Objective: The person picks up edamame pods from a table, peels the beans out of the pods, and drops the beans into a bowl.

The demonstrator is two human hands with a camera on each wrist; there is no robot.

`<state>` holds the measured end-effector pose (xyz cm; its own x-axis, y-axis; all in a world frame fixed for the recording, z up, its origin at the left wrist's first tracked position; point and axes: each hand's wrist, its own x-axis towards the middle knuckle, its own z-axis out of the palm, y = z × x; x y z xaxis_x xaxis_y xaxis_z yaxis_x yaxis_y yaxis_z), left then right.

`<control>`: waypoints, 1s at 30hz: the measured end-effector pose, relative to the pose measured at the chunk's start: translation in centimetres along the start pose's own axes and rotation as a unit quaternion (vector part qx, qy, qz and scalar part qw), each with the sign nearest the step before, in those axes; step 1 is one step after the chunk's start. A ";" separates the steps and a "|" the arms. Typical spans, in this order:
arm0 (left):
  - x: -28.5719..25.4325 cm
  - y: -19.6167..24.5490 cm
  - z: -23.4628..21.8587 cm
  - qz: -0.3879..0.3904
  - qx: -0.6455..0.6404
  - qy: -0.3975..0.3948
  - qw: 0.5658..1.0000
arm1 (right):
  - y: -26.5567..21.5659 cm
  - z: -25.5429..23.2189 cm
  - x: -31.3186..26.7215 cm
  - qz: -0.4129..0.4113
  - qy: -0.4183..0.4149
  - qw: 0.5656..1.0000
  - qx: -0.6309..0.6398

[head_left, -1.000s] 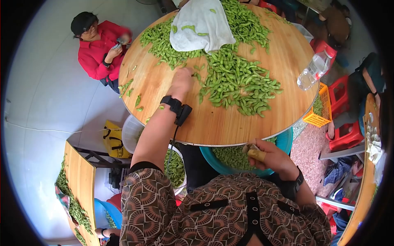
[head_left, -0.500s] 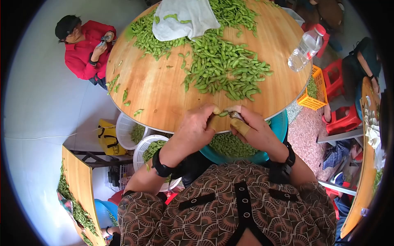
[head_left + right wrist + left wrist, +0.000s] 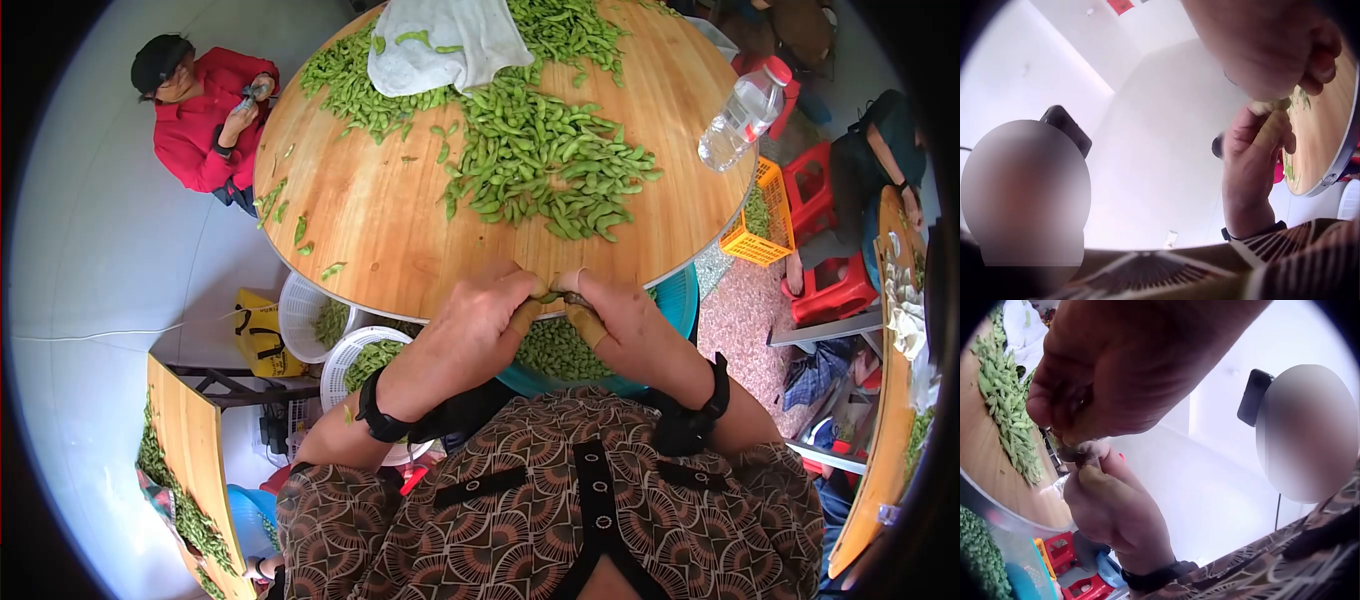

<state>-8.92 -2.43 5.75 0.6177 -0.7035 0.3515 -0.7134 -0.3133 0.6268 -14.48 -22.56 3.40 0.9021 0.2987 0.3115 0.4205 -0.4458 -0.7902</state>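
At the near edge of the round wooden table (image 3: 350, 235), my two hands meet over a teal basin (image 3: 682, 300) of shelled green beans (image 3: 560, 352). A green edamame pod (image 3: 547, 297) is pinched between the thumb and fingers of my left hand (image 3: 478, 318). My right hand (image 3: 622, 318) grips its other end, with a small dark piece showing at the fingertips. Yellowish covers wrap the thumbs and some fingers. Fingers hide most of the pod in both wrist views. Ahead lies a heap of edamame pods (image 3: 545, 165).
A white cloth (image 3: 450, 45) lies on the heap. Near the table's right edge stands a water bottle (image 3: 742, 118). White baskets (image 3: 362, 352) of pods sit below left, an orange crate (image 3: 765, 215) and red stools (image 3: 835, 290) to the right. A person in red (image 3: 205, 125) is at the left.
My left hand has come back from the heap's edge to the near side with a pod and met my right hand. Since half a second ago, the hands have shifted only slightly.
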 end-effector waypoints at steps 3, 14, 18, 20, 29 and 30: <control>0.1 0.2 0.1 0.027 -0.016 -0.004 1.000 | 0.6 0.0 -0.2 -0.006 0.000 1.000 0.005; -1.1 -0.1 4.7 -0.010 0.124 0.097 0.988 | 0.7 1.8 -0.7 0.292 0.013 0.872 0.394; -0.9 0.3 5.5 0.012 0.132 0.179 0.975 | 0.9 2.3 -0.6 0.259 0.094 0.882 0.383; -1.1 0.4 5.5 0.027 0.104 0.177 0.978 | 0.5 1.2 -0.5 0.309 0.066 0.849 0.424; -2.9 1.5 3.1 -0.043 0.007 0.120 0.992 | 3.0 1.1 -1.4 0.165 -0.051 0.976 0.129; -3.3 1.4 2.5 -0.043 0.009 0.121 0.992 | 2.3 0.6 -1.3 0.178 -0.085 0.973 0.119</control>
<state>-12.76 -2.13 3.74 0.7367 -0.4997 0.4556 -0.6587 -0.3780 0.6506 -14.73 -23.41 0.87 0.9486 0.3062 -0.0799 0.0322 -0.3446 -0.9382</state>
